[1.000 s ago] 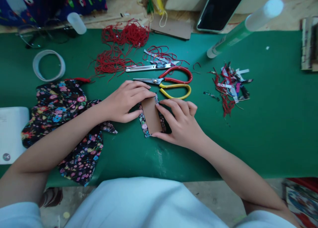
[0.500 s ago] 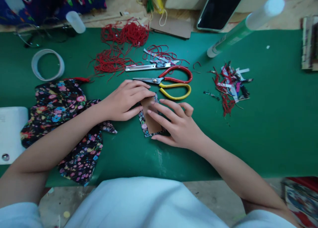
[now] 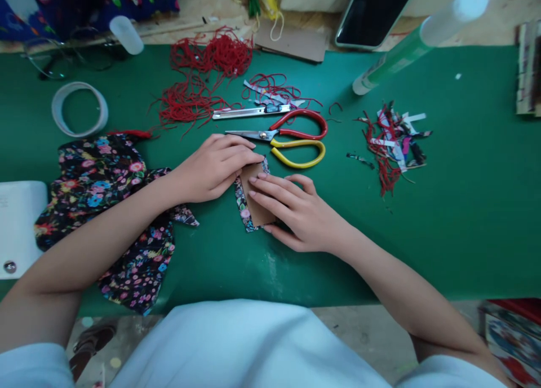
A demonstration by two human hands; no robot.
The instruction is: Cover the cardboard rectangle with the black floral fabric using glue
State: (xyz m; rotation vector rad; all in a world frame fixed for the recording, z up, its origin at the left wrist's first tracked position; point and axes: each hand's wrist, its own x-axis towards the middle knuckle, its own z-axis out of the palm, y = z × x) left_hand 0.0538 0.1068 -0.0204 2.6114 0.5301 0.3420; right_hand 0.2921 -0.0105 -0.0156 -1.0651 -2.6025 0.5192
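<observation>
A small brown cardboard rectangle (image 3: pixel 258 208) lies on a piece of dark floral fabric (image 3: pixel 244 210) whose border shows along its left and lower edges. My left hand (image 3: pixel 217 168) is closed at the upper left corner of the cardboard, its thumb mostly hidden. Across the right part of the cardboard my right hand (image 3: pixel 300 210) lies with fingers stretched out, fingertips on its face and thumb by the lower edge. Just above are scissors (image 3: pixel 298 154) with one red and one yellow handle, and a utility knife (image 3: pixel 245 114).
A larger floral cloth (image 3: pixel 101 179) lies under my left forearm, near a tape roll (image 3: pixel 57 120) and a white box (image 3: pixel 21 230). Red threads (image 3: pixel 186 103) and a scrap pile (image 3: pixel 393 145) are scattered farther back. A green glue tube (image 3: pixel 391 58) stands near a phone (image 3: pixel 376 13).
My right hand has shifted slightly left, its fingers closer together and flatter on the cardboard. My left thumb has slipped out of sight under the fingers. A foot now shows below the table.
</observation>
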